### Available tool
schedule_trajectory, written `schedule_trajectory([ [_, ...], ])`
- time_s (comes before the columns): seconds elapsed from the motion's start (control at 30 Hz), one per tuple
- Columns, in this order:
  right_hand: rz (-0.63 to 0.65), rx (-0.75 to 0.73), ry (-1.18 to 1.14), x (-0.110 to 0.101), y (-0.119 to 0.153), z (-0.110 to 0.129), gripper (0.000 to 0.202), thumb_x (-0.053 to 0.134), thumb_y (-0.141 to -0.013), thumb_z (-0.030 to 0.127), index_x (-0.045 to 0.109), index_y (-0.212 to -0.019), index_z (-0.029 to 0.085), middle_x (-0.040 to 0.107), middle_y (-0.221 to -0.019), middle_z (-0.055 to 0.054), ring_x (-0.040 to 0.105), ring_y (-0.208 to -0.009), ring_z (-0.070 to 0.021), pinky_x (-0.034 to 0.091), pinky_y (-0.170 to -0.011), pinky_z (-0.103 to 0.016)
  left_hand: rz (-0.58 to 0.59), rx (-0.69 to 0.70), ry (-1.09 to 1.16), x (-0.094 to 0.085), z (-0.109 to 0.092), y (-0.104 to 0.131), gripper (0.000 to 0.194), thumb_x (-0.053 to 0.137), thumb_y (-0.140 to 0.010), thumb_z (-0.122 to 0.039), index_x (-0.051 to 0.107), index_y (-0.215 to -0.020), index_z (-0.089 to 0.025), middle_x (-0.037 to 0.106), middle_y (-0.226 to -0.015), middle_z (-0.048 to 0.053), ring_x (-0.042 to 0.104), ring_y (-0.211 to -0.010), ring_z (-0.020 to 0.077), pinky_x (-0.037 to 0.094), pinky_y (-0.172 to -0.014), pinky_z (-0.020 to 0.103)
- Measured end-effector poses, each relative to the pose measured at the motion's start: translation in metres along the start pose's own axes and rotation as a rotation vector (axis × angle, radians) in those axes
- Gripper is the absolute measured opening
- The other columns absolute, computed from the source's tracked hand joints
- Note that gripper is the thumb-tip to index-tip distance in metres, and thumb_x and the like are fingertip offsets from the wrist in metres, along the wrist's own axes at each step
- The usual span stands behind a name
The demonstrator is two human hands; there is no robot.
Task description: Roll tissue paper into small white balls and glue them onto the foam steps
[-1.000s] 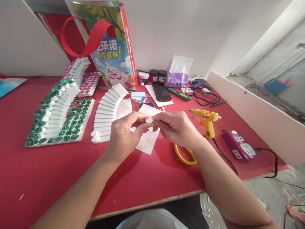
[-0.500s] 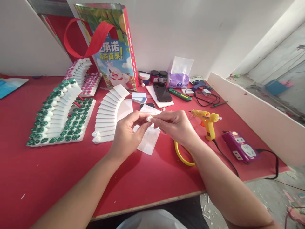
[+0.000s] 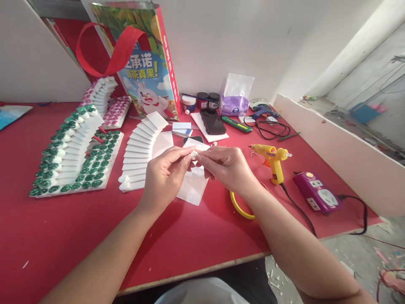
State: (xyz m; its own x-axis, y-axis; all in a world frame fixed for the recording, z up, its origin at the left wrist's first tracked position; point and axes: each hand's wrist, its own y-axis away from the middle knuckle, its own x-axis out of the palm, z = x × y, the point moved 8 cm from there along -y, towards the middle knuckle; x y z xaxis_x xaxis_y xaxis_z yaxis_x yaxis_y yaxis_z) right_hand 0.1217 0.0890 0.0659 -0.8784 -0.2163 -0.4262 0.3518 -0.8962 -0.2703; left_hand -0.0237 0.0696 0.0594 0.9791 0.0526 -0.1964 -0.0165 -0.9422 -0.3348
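Note:
Between the fingertips of my left hand [image 3: 166, 175] and my right hand [image 3: 224, 169] is a small white rosette [image 3: 194, 155], pinched from both sides. It looks like rolled paper or clay; I cannot tell which. Below the hands lies a white paper sheet [image 3: 193, 185] on the red table [image 3: 190, 240]. To the left, a fan of stepped white boards [image 3: 137, 154] carries white rosettes [image 3: 124, 182] at its near end. Further left stands a similar stepped piece covered with green rosettes [image 3: 85, 177].
A yellow glue gun [image 3: 274, 160] and a purple power socket [image 3: 318, 192] with cords lie at right. A yellow ring [image 3: 238, 207] is under my right forearm. Behind are a phone [image 3: 212, 121], a green cutter [image 3: 236, 124], a tissue pack [image 3: 234, 104], paint jars [image 3: 202, 101] and a gift bag [image 3: 148, 84].
Both hands stay together on the rosette, their fingers shifted slightly around it. The whole view has moved a little, so things appear slightly further left.

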Motion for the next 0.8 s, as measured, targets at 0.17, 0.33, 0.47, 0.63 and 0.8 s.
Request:
schedule_trajectory([
  [0.17, -0.06, 0.068, -0.047, 0.001, 0.002, -0.004, 0.032, 0.064, -0.094, 0.033, 0.076, -0.07, 0.015, 0.065, -0.056, -0.001, 0.056, -0.046, -0.0095, 0.047, -0.053, -0.024, 0.016, 0.074, -0.028, 0.002, -0.006, 0.001, 0.02, 0.065, -0.096, -0.026, 0.08, -0.108, -0.022, 0.072, -0.092, 0.004, 0.065, -0.076, 0.0152, 0.054, -0.074, 0.027],
  [0.33, -0.087, 0.146, -0.124, 0.001, 0.001, -0.009, 0.031, 0.065, -0.091, 0.03, 0.074, -0.066, 0.014, 0.063, -0.054, 0.0, 0.055, -0.042, -0.0089, 0.046, -0.047, -0.023, 0.039, 0.112, -0.059, 0.004, -0.006, -0.001, 0.021, 0.062, -0.097, -0.025, 0.079, -0.109, -0.023, 0.071, -0.091, 0.004, 0.065, -0.077, 0.0154, 0.054, -0.076, 0.027],
  [0.47, -0.06, 0.171, -0.103, 0.0, -0.001, -0.012, 0.032, 0.065, -0.089, 0.029, 0.072, -0.062, 0.014, 0.065, -0.056, -0.001, 0.053, -0.042, -0.0077, 0.043, -0.047, -0.022, 0.135, 0.118, -0.112, 0.011, 0.0, -0.002, 0.025, 0.063, -0.096, -0.026, 0.077, -0.117, -0.024, 0.073, -0.102, 0.006, 0.068, -0.086, 0.018, 0.054, -0.082, 0.029],
  [0.63, -0.043, 0.14, 0.018, -0.003, -0.001, -0.008, 0.027, 0.061, -0.089, 0.025, 0.077, -0.071, 0.014, 0.063, -0.054, 0.0, 0.049, -0.044, -0.0075, 0.037, -0.048, -0.023, 0.14, 0.132, -0.146, 0.011, -0.001, -0.004, 0.019, 0.066, -0.094, -0.025, 0.077, -0.109, -0.023, 0.074, -0.1, 0.006, 0.067, -0.081, 0.0167, 0.053, -0.082, 0.029],
  [0.8, -0.1, 0.17, -0.086, -0.014, -0.003, -0.01, 0.024, 0.064, -0.085, 0.029, 0.074, -0.072, 0.012, 0.064, -0.059, -0.001, 0.044, -0.045, -0.0065, 0.034, -0.045, -0.022, 0.096, -0.248, 0.303, 0.008, 0.027, -0.008, 0.02, 0.074, -0.088, -0.032, 0.074, -0.103, -0.019, 0.071, -0.082, 0.003, 0.062, -0.069, 0.0138, 0.052, -0.068, 0.026],
])
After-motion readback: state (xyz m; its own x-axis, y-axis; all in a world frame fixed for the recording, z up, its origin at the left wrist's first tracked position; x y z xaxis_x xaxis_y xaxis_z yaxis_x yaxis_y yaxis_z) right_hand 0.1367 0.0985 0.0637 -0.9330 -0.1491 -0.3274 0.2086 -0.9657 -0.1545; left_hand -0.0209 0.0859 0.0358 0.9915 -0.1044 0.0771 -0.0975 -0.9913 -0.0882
